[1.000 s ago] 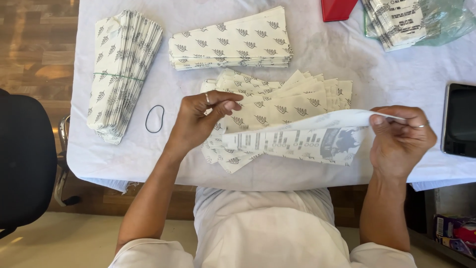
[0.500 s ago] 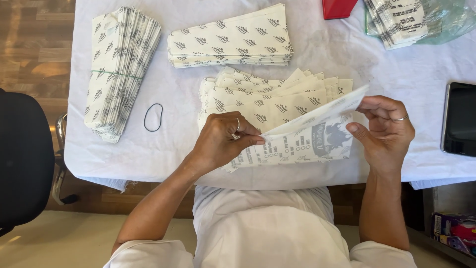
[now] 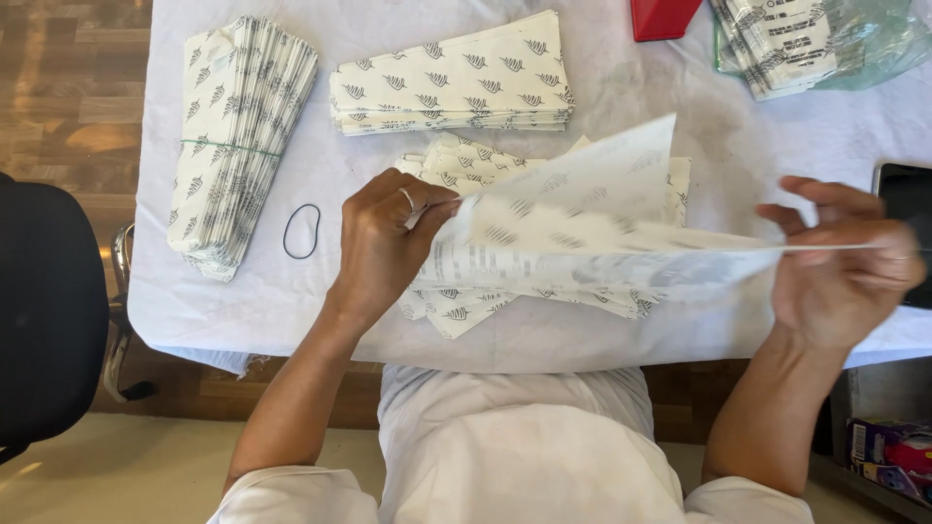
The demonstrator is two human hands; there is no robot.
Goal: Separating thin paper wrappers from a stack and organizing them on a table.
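Observation:
A white paper bag with a grey leaf print is stretched out flat between both hands above the table. My left hand pinches its left end, and my right hand pinches its right end near the table's right side. Under the bag lies a loose pile of the same printed bags. The held bag is blurred from motion.
A white-covered table carries a neat stack of bags at the back, a banded bundle at the left and a black rubber band. A red object, bags in green plastic, a dark tablet, black chair at left.
The bag was held folded close between the hands half a second ago; now my right hand has pulled away to the right and the bag is spread out long.

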